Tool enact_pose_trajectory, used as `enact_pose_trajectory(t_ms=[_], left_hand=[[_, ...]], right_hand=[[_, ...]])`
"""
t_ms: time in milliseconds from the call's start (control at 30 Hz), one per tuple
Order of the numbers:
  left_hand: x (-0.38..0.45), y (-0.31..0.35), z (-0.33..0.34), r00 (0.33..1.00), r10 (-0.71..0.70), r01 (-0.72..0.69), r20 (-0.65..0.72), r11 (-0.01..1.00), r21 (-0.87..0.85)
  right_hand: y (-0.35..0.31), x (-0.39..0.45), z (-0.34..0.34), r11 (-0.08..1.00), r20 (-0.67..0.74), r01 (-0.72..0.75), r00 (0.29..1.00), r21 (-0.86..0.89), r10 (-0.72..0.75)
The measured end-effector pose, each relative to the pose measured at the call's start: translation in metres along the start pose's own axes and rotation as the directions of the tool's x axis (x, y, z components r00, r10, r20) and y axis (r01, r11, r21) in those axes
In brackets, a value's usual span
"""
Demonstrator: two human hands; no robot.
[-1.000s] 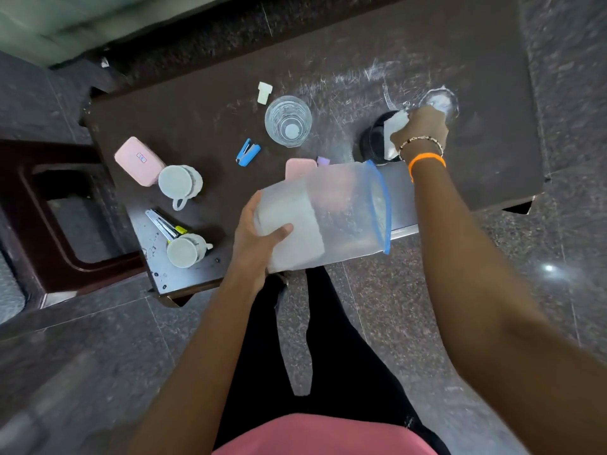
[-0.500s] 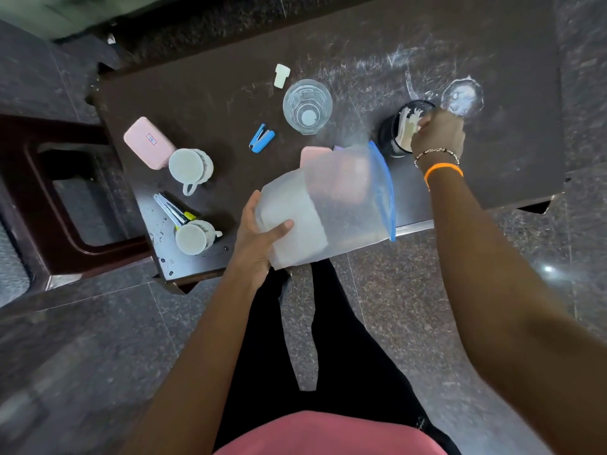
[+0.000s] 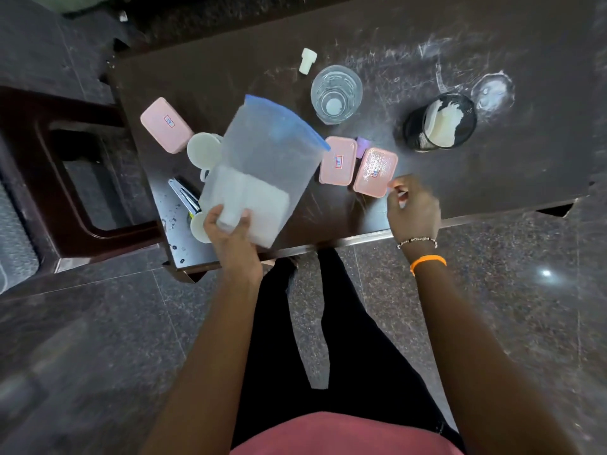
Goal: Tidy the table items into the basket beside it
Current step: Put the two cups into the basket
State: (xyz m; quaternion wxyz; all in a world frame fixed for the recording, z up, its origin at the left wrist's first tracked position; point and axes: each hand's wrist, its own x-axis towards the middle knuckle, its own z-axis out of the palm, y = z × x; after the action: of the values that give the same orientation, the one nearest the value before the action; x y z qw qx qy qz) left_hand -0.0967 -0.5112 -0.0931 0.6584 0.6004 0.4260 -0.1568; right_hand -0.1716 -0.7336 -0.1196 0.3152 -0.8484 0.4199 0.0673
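My left hand (image 3: pixel 234 239) grips the bottom of a translucent plastic basket (image 3: pixel 262 159) with a blue rim, held tilted above the left part of the dark table (image 3: pixel 492 178). My right hand (image 3: pixel 414 210) hovers near the front edge with loosely curled fingers. Its fingertips are at the corner of a pink box with a dotted lid (image 3: pixel 374 172), and no grip shows. A second pink box (image 3: pixel 338 160) lies beside it, a third (image 3: pixel 166 124) at the left. Two white cups (image 3: pixel 203 151) are partly hidden behind the basket.
A drinking glass (image 3: pixel 336 93), a white cap (image 3: pixel 307 60), a black mesh cup holding white paper (image 3: pixel 440 121) and a clear disc (image 3: pixel 492 91) stand farther back. A silver clip (image 3: pixel 184 195) lies at the table's left end. A dark chair (image 3: pixel 65 198) stands left.
My right hand left the mesh cup and came back to the pink box near the front edge. My left hand swung the basket leftward, uncovering two pink boxes and hiding the blue stapler.
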Motion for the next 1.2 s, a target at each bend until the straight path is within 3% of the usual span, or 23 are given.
enact_pose_trajectory(t_ms=[100, 200, 400, 600, 667, 767, 833, 933, 1033, 1200], left_hand=[[0.005, -0.009, 0.017, 0.981, -0.196, 0.184, 0.005, 0.933, 0.309], [0.009, -0.017, 0.025, 0.894, -0.447, 0.321, 0.017, 0.667, 0.672], [0.022, -0.024, 0.039, 0.841, -0.524, 0.105, 0.134, 0.401, 0.910], [0.037, -0.020, 0.060, 0.897, -0.410, -0.197, 0.167, -0.033, 0.980], [0.030, -0.020, 0.075, 0.911, -0.324, -0.268, 0.257, 0.011, 0.963], [0.003, -0.026, 0.112, 0.880, -0.316, -0.253, 0.354, 0.319, 0.913], [-0.012, -0.033, 0.143, 0.830, -0.341, -0.274, 0.441, 0.440, 0.855], [-0.026, -0.037, 0.187, 0.766, -0.338, -0.336, 0.547, 0.515, 0.789], [-0.035, -0.036, 0.214, 0.740, -0.314, -0.360, 0.595, 0.563, 0.744], [-0.028, -0.028, 0.214, 0.808, -0.252, -0.294, 0.533, 0.611, 0.735]], right_hand=[[-0.002, 0.001, 0.006, 0.999, 0.048, 0.037, 0.998, 0.025, -0.038], [-0.005, 0.007, 0.006, 0.997, 0.046, 0.048, 0.998, 0.058, -0.051], [-0.005, 0.020, -0.001, 0.992, 0.076, 0.015, 0.997, 0.122, -0.025], [0.003, 0.029, -0.006, 0.981, 0.115, -0.042, 0.993, 0.187, 0.020], [0.008, 0.033, -0.009, 0.954, 0.078, -0.124, 0.991, 0.274, 0.107], [0.018, 0.047, -0.015, 0.817, 0.049, -0.318, 0.940, 0.481, 0.337], [0.025, 0.061, -0.019, 0.699, 0.024, -0.403, 0.875, 0.591, 0.484], [0.030, 0.086, -0.026, 0.617, -0.023, -0.448, 0.798, 0.647, 0.603], [0.035, 0.112, -0.029, 0.628, 0.012, -0.495, 0.791, 0.600, 0.612], [0.035, 0.130, -0.030, 0.723, -0.003, -0.480, 0.832, 0.497, 0.555]])
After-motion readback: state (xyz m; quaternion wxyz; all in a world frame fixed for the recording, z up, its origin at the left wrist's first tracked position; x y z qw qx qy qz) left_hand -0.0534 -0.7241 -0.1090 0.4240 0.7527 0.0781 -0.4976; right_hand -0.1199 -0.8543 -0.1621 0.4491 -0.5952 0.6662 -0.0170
